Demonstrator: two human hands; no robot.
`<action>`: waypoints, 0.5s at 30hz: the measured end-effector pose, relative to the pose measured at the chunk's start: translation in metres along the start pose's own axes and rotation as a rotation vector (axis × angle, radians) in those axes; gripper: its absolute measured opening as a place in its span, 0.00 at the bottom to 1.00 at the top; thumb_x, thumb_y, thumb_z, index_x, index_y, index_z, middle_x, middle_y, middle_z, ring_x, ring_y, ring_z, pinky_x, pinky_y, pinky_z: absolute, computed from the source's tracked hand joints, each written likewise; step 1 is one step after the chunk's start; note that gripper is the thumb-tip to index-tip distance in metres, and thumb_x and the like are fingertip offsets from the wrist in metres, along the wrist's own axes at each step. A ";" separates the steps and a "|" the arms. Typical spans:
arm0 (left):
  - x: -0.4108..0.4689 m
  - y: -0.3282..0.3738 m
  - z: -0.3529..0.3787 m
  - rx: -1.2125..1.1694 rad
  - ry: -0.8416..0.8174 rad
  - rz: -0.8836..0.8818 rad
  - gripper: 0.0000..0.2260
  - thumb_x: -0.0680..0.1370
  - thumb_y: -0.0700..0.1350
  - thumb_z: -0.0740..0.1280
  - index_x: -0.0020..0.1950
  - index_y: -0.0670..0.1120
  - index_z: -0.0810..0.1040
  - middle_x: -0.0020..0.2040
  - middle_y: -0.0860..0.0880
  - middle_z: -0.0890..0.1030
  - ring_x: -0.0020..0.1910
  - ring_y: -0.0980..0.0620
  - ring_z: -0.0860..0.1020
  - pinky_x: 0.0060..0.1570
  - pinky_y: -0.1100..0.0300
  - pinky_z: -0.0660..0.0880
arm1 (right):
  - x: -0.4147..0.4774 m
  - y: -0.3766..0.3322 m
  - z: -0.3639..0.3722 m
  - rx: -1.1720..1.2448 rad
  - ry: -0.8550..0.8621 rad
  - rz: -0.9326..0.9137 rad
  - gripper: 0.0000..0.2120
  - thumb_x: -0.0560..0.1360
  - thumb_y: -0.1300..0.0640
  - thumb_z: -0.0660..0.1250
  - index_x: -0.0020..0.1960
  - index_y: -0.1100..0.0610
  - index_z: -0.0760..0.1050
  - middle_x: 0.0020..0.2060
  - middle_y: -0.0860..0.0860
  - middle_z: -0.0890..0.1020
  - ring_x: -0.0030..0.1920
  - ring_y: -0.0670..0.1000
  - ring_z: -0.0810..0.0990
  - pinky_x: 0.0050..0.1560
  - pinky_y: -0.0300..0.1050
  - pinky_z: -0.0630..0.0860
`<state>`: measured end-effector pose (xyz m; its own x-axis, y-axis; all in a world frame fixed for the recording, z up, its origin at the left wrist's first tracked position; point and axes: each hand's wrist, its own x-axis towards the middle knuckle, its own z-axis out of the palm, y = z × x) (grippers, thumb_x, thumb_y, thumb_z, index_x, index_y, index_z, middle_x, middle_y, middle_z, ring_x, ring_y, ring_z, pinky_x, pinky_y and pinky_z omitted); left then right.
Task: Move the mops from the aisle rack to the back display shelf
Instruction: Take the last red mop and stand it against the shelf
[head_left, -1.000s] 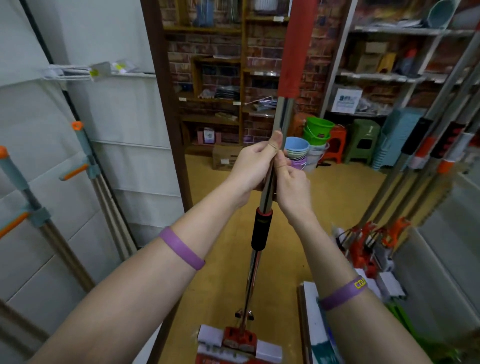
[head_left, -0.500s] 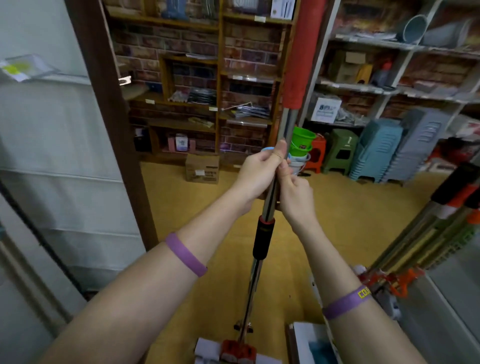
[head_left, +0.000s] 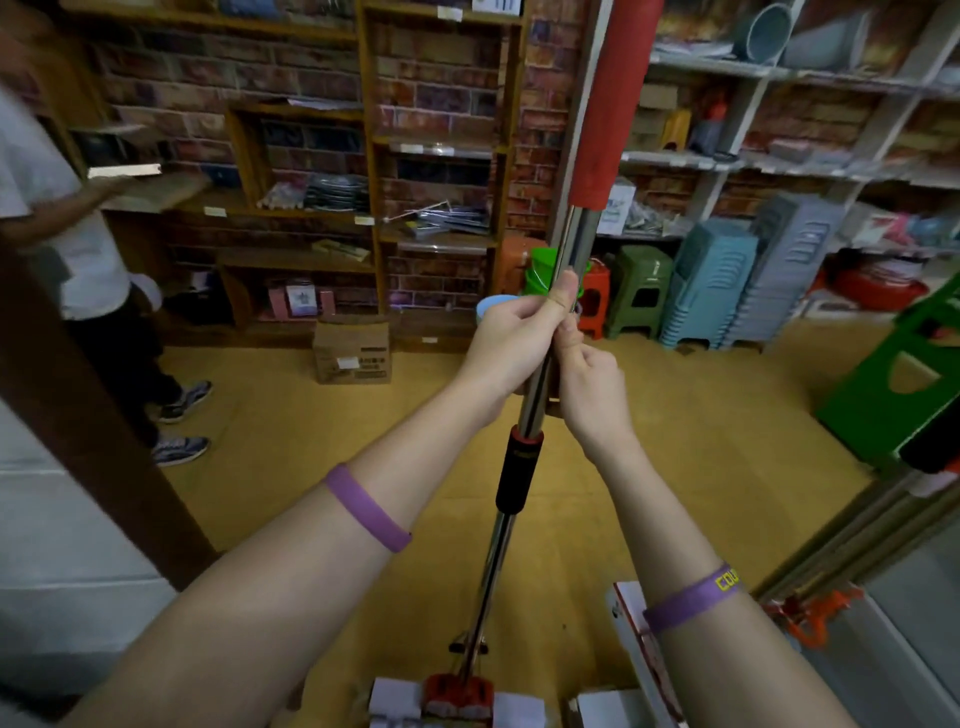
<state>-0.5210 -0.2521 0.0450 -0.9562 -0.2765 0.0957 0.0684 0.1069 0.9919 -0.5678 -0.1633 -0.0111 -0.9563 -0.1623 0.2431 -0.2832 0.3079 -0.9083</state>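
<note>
So, carry step by the looks of it: one mop (head_left: 519, 470) has been picked and is held upright. Next, it likely needs to be walked past the bystander (head_left: 67, 218), far left of the fingers, toward the wooden shelving (head_left: 371, 156) beyond them, with the pole kept vertical. The left hand (head_left: 511, 345) is wrapped round the steel pole, thumb laid up along it. The right hand (head_left: 592, 387) is curled round it just below, touching. The black collar sits just under the fingers and the red foam above them. More mops (head_left: 857, 535) are leaned well right.
</note>
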 end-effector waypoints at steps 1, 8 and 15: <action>0.012 0.000 0.007 0.009 -0.008 0.002 0.24 0.79 0.63 0.61 0.51 0.43 0.84 0.41 0.54 0.84 0.32 0.70 0.78 0.41 0.61 0.74 | 0.011 0.006 -0.004 0.009 0.007 0.003 0.47 0.65 0.19 0.48 0.41 0.63 0.79 0.37 0.58 0.85 0.47 0.64 0.83 0.52 0.64 0.80; 0.087 0.000 0.048 0.117 -0.061 -0.007 0.29 0.77 0.68 0.59 0.49 0.43 0.83 0.46 0.44 0.86 0.43 0.49 0.83 0.40 0.54 0.79 | 0.077 0.028 -0.032 0.013 0.072 0.004 0.36 0.68 0.20 0.48 0.41 0.45 0.83 0.34 0.51 0.87 0.46 0.60 0.85 0.54 0.63 0.79; 0.132 0.006 0.098 0.073 -0.259 0.038 0.26 0.76 0.68 0.61 0.41 0.45 0.81 0.47 0.40 0.85 0.46 0.44 0.84 0.38 0.47 0.82 | 0.100 0.043 -0.080 0.066 0.209 0.098 0.36 0.69 0.23 0.53 0.37 0.51 0.86 0.34 0.53 0.87 0.43 0.57 0.87 0.50 0.64 0.81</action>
<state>-0.6745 -0.1940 0.0551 -0.9949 -0.0186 0.0989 0.0938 0.1837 0.9785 -0.6816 -0.0914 0.0017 -0.9752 0.0646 0.2118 -0.1896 0.2499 -0.9495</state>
